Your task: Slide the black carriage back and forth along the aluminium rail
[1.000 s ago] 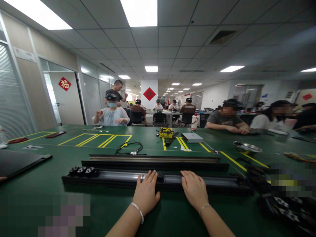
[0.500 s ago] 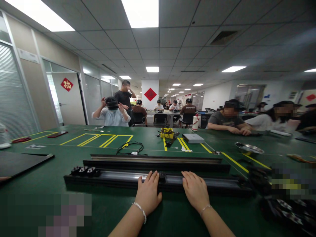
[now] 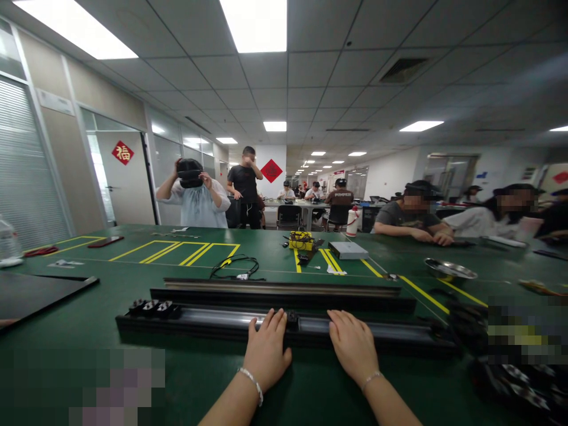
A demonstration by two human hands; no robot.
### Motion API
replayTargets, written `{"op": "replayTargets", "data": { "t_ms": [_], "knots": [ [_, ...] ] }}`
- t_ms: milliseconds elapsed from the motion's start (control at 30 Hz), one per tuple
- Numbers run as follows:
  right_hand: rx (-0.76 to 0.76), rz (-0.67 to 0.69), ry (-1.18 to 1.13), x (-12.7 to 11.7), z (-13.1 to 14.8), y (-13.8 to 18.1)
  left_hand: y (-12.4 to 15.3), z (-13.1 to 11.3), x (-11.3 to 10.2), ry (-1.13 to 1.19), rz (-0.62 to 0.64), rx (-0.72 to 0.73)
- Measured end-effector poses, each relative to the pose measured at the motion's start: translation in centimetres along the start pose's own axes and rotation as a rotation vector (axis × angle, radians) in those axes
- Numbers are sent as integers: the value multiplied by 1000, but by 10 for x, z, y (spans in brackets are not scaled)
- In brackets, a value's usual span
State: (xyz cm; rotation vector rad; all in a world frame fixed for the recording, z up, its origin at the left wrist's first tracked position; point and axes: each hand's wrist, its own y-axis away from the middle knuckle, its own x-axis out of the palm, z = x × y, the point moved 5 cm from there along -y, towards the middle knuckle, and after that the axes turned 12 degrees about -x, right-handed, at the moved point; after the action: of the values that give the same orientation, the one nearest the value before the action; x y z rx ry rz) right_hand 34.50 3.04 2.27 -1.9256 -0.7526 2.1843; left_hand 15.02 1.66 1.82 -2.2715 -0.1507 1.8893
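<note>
A long black rail [image 3: 208, 323] lies across the green table [image 3: 89, 319] in front of me. My left hand [image 3: 266, 350] rests flat on its near edge, fingers stretched out, beside a small black slider block [image 3: 291, 319] in the rail's channel. Just right of that block my right hand [image 3: 352, 346] lies flat too, fingers extended onto the rail. Several small black blocks [image 3: 151, 306] sit at the rail's left end. A second black rail [image 3: 279, 290] lies parallel behind it.
A black cable [image 3: 234, 266], a yellow device [image 3: 300, 240], a grey box [image 3: 348, 250] and a metal bowl [image 3: 450, 270] lie farther back. A dark tray [image 3: 35, 291] sits at left, black parts [image 3: 510, 378] at right. People sit and stand across the table.
My hands stay on the rail. The view has tilted slightly. The person across the table has raised both hands to a headset, and the standing person has stepped right.
</note>
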Motion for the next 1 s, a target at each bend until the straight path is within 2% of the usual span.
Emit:
{"op": "replayTargets", "data": {
  "t_ms": [467,733,833,1000],
  "knots": [
    [-4,-7,5,0,1,0,0,-2,0,-10,2,-8],
    [22,3,-15,2,4,1,-1,1,3,15,-50,14],
    [-10,6,-63,3,14,2,-1,1,3,25,-60,17],
    [-179,53,-190,3,49,2,-1,0,4,13,-50,17]
  ]
}}
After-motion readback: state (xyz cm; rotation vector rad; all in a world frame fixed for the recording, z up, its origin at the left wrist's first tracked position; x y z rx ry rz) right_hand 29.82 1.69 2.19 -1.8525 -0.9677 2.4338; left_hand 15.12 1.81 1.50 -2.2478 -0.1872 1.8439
